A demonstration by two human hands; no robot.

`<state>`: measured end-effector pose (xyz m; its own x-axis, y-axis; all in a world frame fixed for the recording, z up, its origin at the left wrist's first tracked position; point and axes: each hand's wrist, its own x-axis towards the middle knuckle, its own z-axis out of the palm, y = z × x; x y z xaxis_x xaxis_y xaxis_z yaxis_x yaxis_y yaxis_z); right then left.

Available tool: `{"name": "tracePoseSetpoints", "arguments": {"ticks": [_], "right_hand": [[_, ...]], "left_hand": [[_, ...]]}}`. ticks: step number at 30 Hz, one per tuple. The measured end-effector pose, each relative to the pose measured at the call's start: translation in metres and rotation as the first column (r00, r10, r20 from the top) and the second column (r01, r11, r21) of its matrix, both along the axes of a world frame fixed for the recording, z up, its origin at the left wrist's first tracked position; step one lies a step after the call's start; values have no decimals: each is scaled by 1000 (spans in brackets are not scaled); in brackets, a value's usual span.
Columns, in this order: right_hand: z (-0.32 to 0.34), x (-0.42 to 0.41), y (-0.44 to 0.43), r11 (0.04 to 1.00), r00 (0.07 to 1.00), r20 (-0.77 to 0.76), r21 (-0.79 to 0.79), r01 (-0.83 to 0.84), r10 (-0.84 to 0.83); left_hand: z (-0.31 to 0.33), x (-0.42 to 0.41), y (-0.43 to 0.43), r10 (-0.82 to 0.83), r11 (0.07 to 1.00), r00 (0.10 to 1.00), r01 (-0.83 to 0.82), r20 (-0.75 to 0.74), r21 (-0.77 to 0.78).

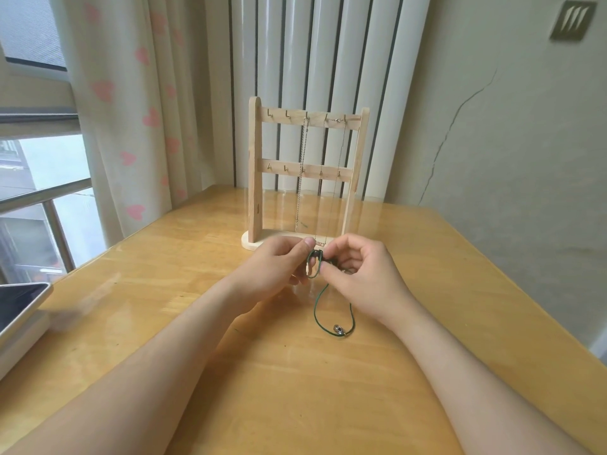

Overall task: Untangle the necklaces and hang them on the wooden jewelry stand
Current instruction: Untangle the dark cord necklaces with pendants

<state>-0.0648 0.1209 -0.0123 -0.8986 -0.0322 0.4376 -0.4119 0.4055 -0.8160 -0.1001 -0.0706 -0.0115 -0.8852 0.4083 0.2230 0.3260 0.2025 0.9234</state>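
Green cord [315,311] hangs from a tangle pinched between both hands. Its loop trails back toward the person and its pendant [338,330] rests on the table [230,372], nearer the right wrist. The left hand [282,262] pinches the tangle's left side between thumb and forefinger, and the right hand [358,274], fingers curled, pinches the other side. The stand [254,172] is near, straight beyond the knuckles. Its free top hooks [270,113] lie up and left, so the left hand seems better placed to reach them.
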Motion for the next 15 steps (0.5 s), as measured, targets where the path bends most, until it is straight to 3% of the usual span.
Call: {"name": "tracePoseSetpoints", "arguments": {"ticks": [11, 15], "right_hand": [[1, 0, 2, 994, 994, 2, 6, 106, -106], [0, 0, 3, 994, 996, 0, 52, 93, -93]], "left_hand": [[1, 2, -2, 38, 998, 999, -37, -35, 47], [2, 2, -2, 65, 997, 988, -69, -140, -19]]}}
